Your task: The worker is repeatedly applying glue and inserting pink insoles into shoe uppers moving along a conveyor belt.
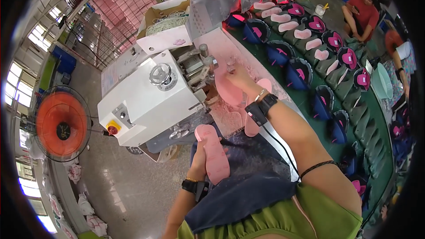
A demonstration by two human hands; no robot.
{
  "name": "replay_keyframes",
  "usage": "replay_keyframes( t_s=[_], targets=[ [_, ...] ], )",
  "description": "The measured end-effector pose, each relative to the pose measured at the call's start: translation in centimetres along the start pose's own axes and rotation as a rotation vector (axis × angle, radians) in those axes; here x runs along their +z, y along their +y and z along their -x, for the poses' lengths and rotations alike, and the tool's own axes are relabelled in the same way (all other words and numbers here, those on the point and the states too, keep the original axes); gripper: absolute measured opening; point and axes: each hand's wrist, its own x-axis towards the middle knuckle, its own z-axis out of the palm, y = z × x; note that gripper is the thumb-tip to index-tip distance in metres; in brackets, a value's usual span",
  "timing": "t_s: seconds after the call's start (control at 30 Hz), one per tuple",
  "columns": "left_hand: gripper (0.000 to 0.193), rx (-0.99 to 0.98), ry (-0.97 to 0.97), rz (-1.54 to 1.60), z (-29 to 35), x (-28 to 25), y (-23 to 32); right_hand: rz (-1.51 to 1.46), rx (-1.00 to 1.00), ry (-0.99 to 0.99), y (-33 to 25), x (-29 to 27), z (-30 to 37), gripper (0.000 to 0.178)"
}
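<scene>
My left hand (200, 161) grips a pink shoe sole (212, 152) by its left side, holding it over my lap in front of the white machine (150, 99). Faint marks show on that sole's face. Farther off, my right hand (241, 81) has its fingers bent down on another pink sole (227, 90), close to the machine's working head (204, 68). Part of this sole is hidden under the hand. More pink soles (252, 126) lie on the dusty worktop by my right wrist.
On the right a green conveyor (305, 99) carries navy shoe uppers (299, 73), pink soles and green shoe forms. A box of cord (166, 24) stands behind the machine. An orange fan (62, 124) is at left. A person in red (363, 13) sits at the far right.
</scene>
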Motion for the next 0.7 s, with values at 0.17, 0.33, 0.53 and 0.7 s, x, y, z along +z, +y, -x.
replay_keyframes(
  t_s=[0.17, 0.33, 0.53, 0.7],
  targets=[
    [0.064, -0.015, -0.015, 0.003, -0.4, -1.3, 0.5, -0.172, 0.257, -0.128, -0.3, -3.5, 3.0, 0.048],
    [0.06, -0.044, 0.03, -0.038, -1.0, -1.2, 0.4, 0.189, -0.16, 0.096, 0.7, -7.2, 5.2, 0.036],
    [0.054, -0.022, -0.034, 0.076, -2.0, -2.1, -0.8, 0.113, -0.054, 0.105, -0.7, -3.3, 3.7, 0.031],
    [0.045, 0.07, 0.187, 0.001, -2.7, -7.7, -3.2, -0.158, 0.116, 0.097, 0.0, 0.9, 0.4, 0.036]
  ],
)
